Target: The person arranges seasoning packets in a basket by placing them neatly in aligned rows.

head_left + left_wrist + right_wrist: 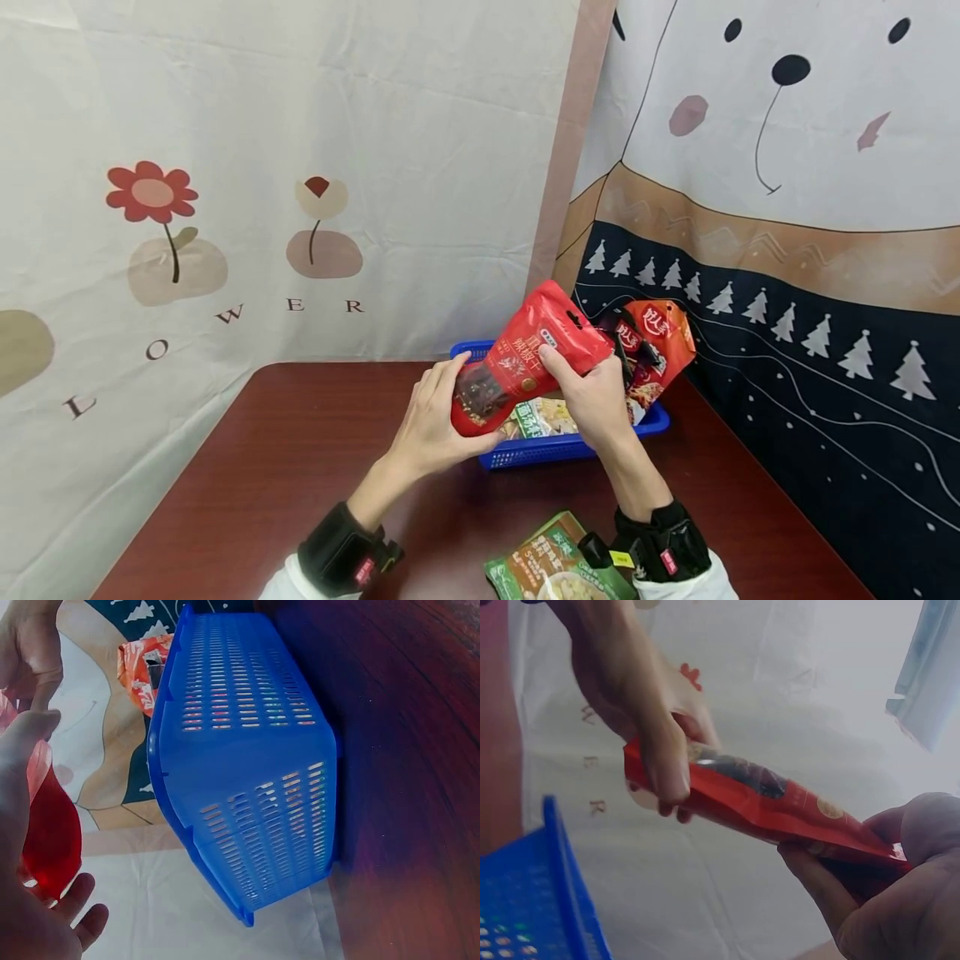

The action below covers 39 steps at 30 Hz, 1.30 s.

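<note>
A red snack pouch (517, 354) with a clear window showing dark contents is held tilted above a blue basket (540, 452). My left hand (429, 421) grips its lower left end, thumb under the near edge and fingers behind. At the upper right end my right hand (600, 396) pinches it, thumb on the front face. In the right wrist view the pouch (757, 796) appears edge-on between both hands. Inside the basket stand an orange-red packet (658, 342) and a dark packet partly hidden by the red pouch; a pale green-and-white packet (542, 418) lies lower.
A green-and-brown food packet (558, 562) lies on the dark red table (315, 467) near its front edge, partly covered by the right wrist strap. Printed cloths hang behind the table and along its right side.
</note>
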Tool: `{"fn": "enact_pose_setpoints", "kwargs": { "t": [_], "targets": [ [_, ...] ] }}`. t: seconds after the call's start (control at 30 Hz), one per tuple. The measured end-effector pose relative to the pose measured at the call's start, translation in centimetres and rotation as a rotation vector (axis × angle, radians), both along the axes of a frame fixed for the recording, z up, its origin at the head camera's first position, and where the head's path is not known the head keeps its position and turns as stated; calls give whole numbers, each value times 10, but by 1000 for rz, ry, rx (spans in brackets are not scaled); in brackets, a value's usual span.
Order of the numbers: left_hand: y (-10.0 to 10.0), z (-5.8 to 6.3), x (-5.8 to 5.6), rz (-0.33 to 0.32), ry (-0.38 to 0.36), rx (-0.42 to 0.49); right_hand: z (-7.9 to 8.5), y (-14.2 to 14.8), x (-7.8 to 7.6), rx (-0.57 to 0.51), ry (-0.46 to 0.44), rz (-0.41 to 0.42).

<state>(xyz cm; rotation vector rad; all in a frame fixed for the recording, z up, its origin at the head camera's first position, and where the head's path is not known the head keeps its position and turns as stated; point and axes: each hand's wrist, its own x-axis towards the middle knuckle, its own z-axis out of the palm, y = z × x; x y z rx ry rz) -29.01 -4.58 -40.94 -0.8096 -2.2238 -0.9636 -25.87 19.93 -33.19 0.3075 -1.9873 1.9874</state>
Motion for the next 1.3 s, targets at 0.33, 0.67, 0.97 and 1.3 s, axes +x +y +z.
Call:
{"fn": "enact_pose_setpoints", "kwargs": {
  "t": [0.33,0.67,0.97,1.3],
  "targets": [
    [-2,-10,1,-62,-129,-6,12,29,1,31,60,-301],
    [18,-22,10,-215,-172,-397,11,35,-6,30,-5,-389],
    [28,-29,15,-170,-114,-612,0,36,-38,64,-129,-331],
    [29,-32,14,-175,-81,-597,-15,22,-83,71,-261,-101]
  ]
}}
